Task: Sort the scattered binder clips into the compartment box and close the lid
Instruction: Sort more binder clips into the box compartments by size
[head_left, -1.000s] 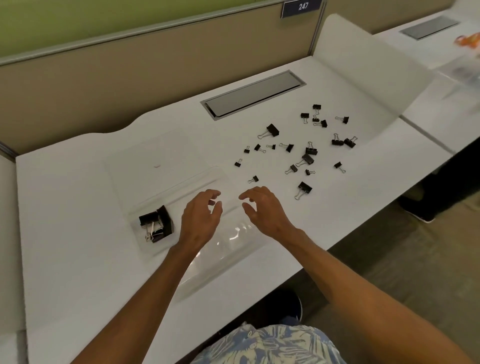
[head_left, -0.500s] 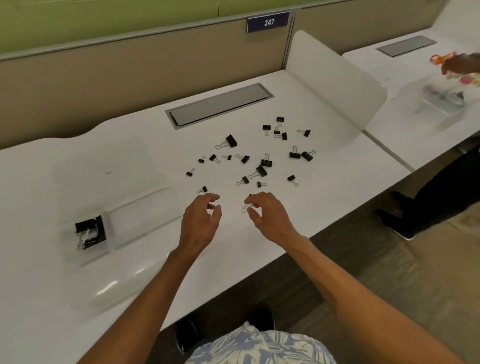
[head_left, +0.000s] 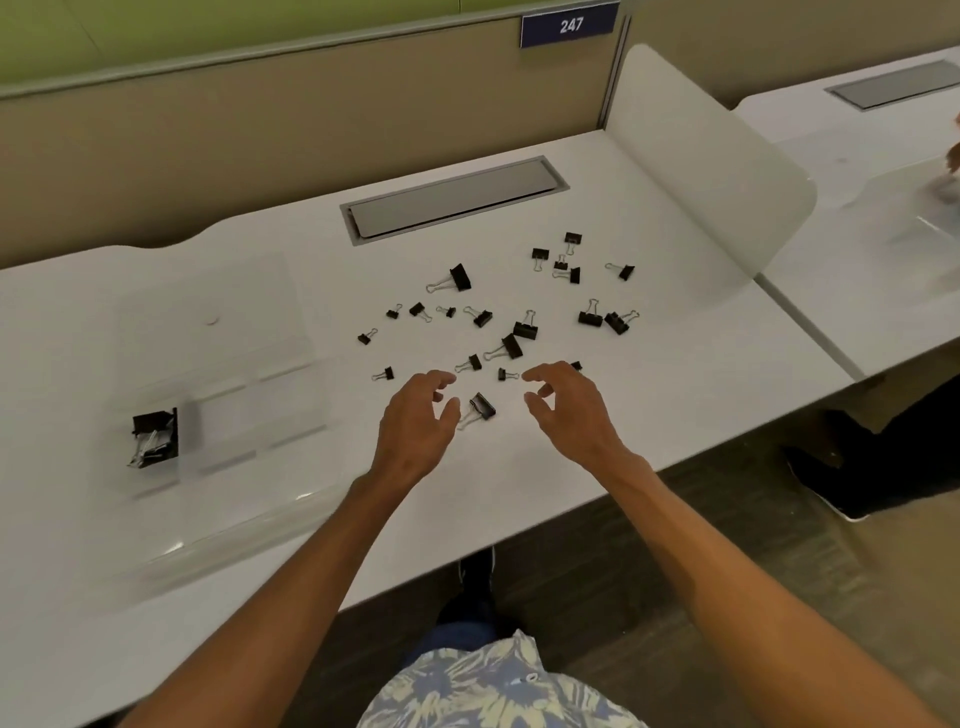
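Several black binder clips (head_left: 511, 332) lie scattered across the middle of the white desk (head_left: 675, 415). One larger clip (head_left: 480, 406) lies between my two hands. My left hand (head_left: 418, 418) hovers just left of it, fingers loosely curled, holding nothing. My right hand (head_left: 566, 408) hovers just right of it, fingers also curled and empty. The clear compartment box (head_left: 249, 415) sits at the left with its lid (head_left: 208, 306) open behind it. Large black clips (head_left: 155, 436) fill its leftmost compartment.
A grey cable hatch (head_left: 454, 200) is set into the desk behind the clips. A frosted divider (head_left: 711, 171) stands at the right, with another desk beyond it and another person's hand (head_left: 953, 156) there. A person's dark shoes (head_left: 831, 483) stand by the desk's right edge.
My view swung from the box toward the clip pile. Both hands moved away from the box to the scattered clips and now flank a large clip.
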